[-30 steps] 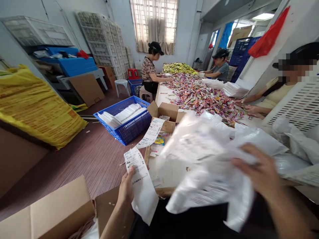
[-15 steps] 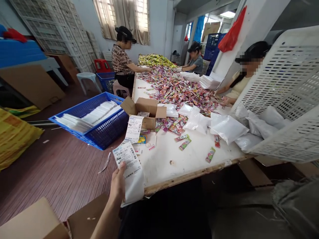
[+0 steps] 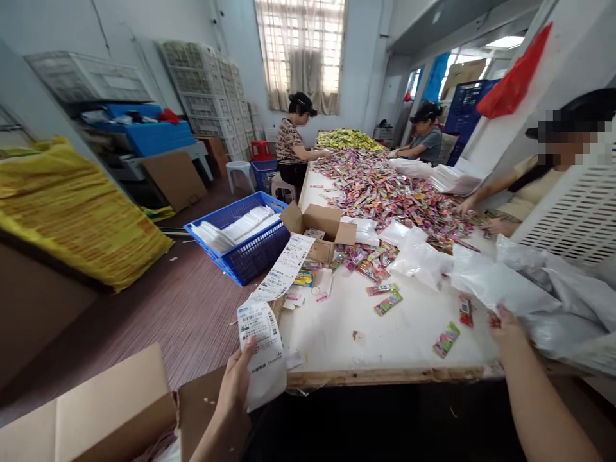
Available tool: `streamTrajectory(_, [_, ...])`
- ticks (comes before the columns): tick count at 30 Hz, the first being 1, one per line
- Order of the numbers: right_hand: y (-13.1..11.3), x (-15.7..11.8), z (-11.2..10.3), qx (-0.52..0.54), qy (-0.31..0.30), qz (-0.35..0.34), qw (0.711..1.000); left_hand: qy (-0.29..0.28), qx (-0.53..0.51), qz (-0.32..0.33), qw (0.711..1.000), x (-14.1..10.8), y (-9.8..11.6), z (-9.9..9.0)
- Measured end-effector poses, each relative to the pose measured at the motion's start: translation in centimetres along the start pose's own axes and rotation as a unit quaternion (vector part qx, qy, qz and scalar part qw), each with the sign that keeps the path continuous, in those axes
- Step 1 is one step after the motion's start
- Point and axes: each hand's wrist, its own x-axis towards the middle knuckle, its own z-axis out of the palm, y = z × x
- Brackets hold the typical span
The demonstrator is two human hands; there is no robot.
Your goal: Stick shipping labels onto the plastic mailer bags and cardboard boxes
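A strip of printed shipping labels (image 3: 262, 366) hangs from my left hand (image 3: 238, 372), pinched between thumb and fingers. Its upper part runs up over the table corner towards a small open cardboard box (image 3: 322, 231). At the right, my right hand (image 3: 511, 333) grips the lower edge of a filled white plastic bag (image 3: 500, 276); its fingers are partly hidden. Other filled white bags (image 3: 572, 301) lie beside it, in front of a white perforated crate (image 3: 577, 205). Close to my right hand lie a red candy packet (image 3: 465, 310) and a green-and-pink packet (image 3: 446, 340).
A large heap of candy packets (image 3: 399, 192) covers the far table (image 3: 327, 340), with people seated around it. A blue basket (image 3: 240, 256) of white envelopes stands left of the table. An open carton (image 3: 110, 398) is at lower left, a yellow sack (image 3: 72, 218) behind it.
The view has swung left. My right hand has come into view and taken hold of a white bag. My left hand still holds the label strip.
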Motion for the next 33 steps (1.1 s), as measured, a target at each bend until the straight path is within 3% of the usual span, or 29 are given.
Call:
streamTrajectory(2, [-0.1,-1.0,0.4,0.012,-0.010,0.001,1.000,-0.003,-0.012,0.009,1.000,0.3,0.3,-0.3])
streamTrajectory(4, [0.2,-4.4,0.5,0.007,-0.054,-0.025,0.998,-0.011,-0.011,0.016,1.000,0.4,0.9,-0.2])
streamTrajectory(6, [0.8,-9.9,0.6,-0.051,-0.178,-0.085,0.979,-0.031,-0.011,0.020,0.999,0.3,1.9,0.3])
streamTrajectory(7, [1.2,-12.9,0.9,-0.090,-0.258,-0.120,0.954,-0.043,-0.013,0.022,0.999,0.1,2.5,0.5])
streamTrajectory(8, [1.7,-15.9,1.2,-0.135,-0.344,-0.157,0.916,-0.055,-0.015,0.027,0.998,-0.2,3.1,0.8])
streamTrajectory(11, [3.2,-22.7,2.6,-0.270,-0.552,-0.248,0.749,-0.064,-0.016,0.065,0.996,-1.2,4.9,1.3])
streamTrajectory(13, [3.7,-24.5,3.2,-0.355,-0.620,-0.270,0.645,-0.065,-0.016,0.093,0.993,-2.1,5.8,1.1])
streamTrajectory(15, [3.2,-24.6,3.3,-0.394,-0.648,-0.260,0.598,-0.076,-0.021,0.107,0.991,-2.9,6.0,0.9])
streamTrajectory(17, [1.8,-24.3,3.0,-0.386,-0.665,-0.240,0.593,-0.101,-0.024,0.108,0.989,-3.6,5.5,0.9])
streamTrajectory(18, [0.8,-24.5,3.0,-0.366,-0.668,-0.225,0.608,-0.122,-0.018,0.104,0.987,-4.0,5.0,1.0])
streamTrajectory(23, [-3.7,-28.9,4.4,-0.141,-0.627,-0.120,0.757,-0.264,0.097,0.094,0.955,-5.2,1.6,2.9])
streamTrajectory(27, [-5.0,-31.3,5.6,-0.076,-0.564,-0.149,0.809,-0.316,0.189,0.128,0.921,-5.5,0.4,2.6])
streamTrajectory(30, [-5.1,-32.2,5.4,-0.040,-0.547,-0.266,0.793,-0.316,0.135,0.104,0.933,-5.3,0.8,1.5])
streamTrajectory(33, [-4.6,-33.9,5.2,-0.007,-0.558,-0.395,0.730,-0.294,0.006,-0.042,0.955,-5.1,1.9,1.7])
